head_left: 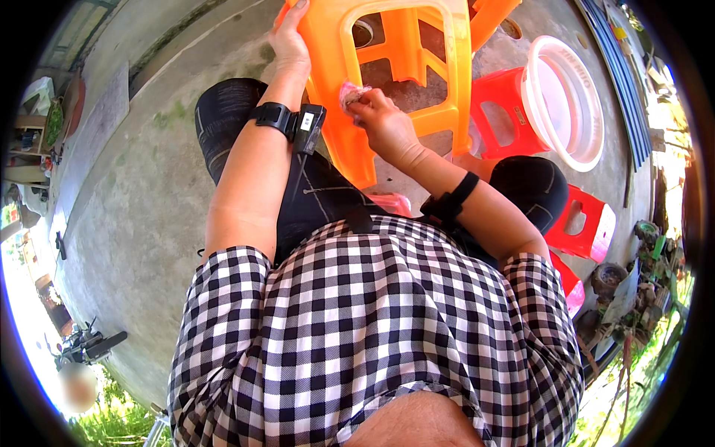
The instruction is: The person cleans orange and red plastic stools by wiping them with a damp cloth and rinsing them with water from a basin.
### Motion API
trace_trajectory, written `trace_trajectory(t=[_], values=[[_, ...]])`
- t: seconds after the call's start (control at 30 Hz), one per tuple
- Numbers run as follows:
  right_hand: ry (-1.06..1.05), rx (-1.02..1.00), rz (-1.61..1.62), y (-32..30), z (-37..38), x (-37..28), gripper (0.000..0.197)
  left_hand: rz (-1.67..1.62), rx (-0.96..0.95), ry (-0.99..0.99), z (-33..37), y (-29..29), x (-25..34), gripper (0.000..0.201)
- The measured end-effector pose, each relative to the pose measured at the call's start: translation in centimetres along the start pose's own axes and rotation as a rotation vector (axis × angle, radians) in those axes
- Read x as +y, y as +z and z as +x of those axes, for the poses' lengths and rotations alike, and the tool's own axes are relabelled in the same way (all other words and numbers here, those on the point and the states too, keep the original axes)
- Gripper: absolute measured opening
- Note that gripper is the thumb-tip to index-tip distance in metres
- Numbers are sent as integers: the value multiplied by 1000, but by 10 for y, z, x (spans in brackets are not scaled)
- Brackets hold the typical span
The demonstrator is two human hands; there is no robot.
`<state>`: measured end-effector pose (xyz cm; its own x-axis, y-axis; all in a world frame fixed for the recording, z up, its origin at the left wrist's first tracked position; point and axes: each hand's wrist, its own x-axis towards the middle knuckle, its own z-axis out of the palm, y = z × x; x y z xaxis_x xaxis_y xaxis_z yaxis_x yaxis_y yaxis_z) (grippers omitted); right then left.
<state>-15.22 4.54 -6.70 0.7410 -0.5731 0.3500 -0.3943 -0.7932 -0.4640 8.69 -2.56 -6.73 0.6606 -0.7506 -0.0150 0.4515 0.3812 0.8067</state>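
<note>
Motorcycle (88,346) parked lower left; gray concrete floor (141,223) runs through the left side. Left hand (289,45), top center-left, clasps the left edge of an orange plastic stool (325,63), fingers partly out of sight at the frame top. Black strap with a small box (307,128) on that wrist. Stool is tilted, at top center, above the person's dark-trousered legs, its openwork side facing the camera. Crumpled pinkish cloth (350,94) touches the stool's near-left leg; right hand (383,123) pinches it between thumb and fingers. Dark band (452,199) on right forearm. Right of the orange stool: red stool (499,93), then a white round tub (593,123) overlapping it, upper right. Another red stool (581,223) right of the knee. Blue corrugated sheets (620,82) far upper right; potted plants (646,232) at the right edge.
</note>
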Motion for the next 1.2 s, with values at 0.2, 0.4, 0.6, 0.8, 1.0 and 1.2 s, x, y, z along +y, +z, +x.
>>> trace_trajectory(t=[0.2, 0.4, 0.6, 0.8, 1.0, 1.2], values=[[-190, -209, -464, 20, -26, -4, 29, -103, -130, 39, -1, 6, 1, 38], [-332, -172, -345, 26, -28, 0, 19, -70, -45, -8, -2, 1, 2, 45], [-140, -200, -433, 3, -23, 16, 17, 18, -16, 89, -11, 9, 3, 46], [490, 183, 486, -49, -30, 96, 11, -37, 47, 7, -20, 23, 14, 39], [736, 490, 1001, -112, 18, 44, 13, -15, 48, -3, -20, 23, 18, 39], [423, 494, 1132, -142, 81, 18, 11, -50, 3, -33, -17, 18, 15, 38]])
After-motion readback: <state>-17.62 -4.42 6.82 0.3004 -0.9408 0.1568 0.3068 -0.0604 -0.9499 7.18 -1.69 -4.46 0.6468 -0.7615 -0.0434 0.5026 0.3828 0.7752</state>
